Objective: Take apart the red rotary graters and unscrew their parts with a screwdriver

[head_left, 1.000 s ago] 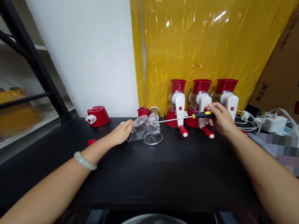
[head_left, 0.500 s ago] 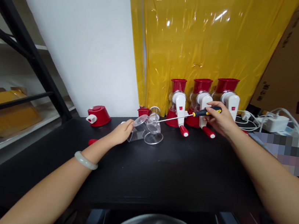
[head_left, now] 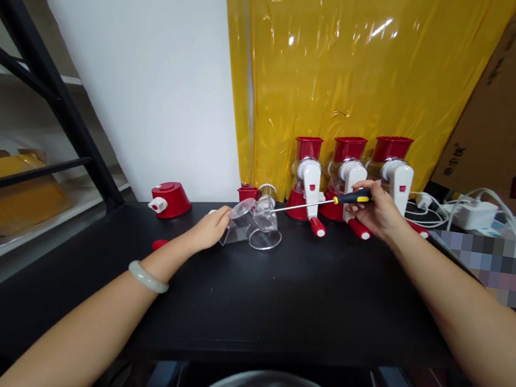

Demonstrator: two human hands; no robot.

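Observation:
On the black table, my left hand (head_left: pixel 213 228) is closed on the left end of a clear plastic grater body (head_left: pixel 238 232), which lies tilted with a round opening towards me. My right hand (head_left: pixel 375 211) grips the black and yellow handle of a screwdriver (head_left: pixel 307 205). Its long metal shaft points left and the tip meets the clear body; exactly what it touches there is too small to tell. Just behind the body are a metal grater drum (head_left: pixel 268 192) and a small red part (head_left: pixel 247 193).
Several red and white rotary graters, among them one at the left (head_left: pixel 307 178), stand along the yellow plastic sheet (head_left: pixel 353 59). A red base (head_left: pixel 171 200) lies at the table's back left. White cables and adapters (head_left: pixel 476 213) are at the right, before a cardboard box (head_left: pixel 497 93).
My right hand has shifted its fingers on the screwdriver handle, and the handle has turned about its axis. My left hand and the clear body have stayed in place.

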